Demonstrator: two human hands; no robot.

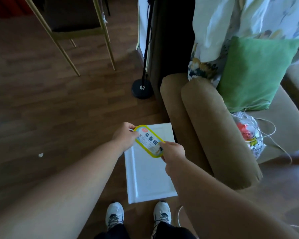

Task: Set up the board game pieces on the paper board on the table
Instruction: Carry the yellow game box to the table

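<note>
While both hands pinch the yellow-rimmed packet [148, 141] at lower centre, left hand [125, 138] on its upper end and right hand [173, 151] on its lower, it probably holds the pieces and wants opening next; no paper board shows.

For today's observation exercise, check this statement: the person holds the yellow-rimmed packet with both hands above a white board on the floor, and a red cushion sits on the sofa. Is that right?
Not quite. The head view shows the cushion on the sofa is green, not red. The rest stands: left hand and right hand hold the yellow-rimmed packet above the white board on the floor.
</note>
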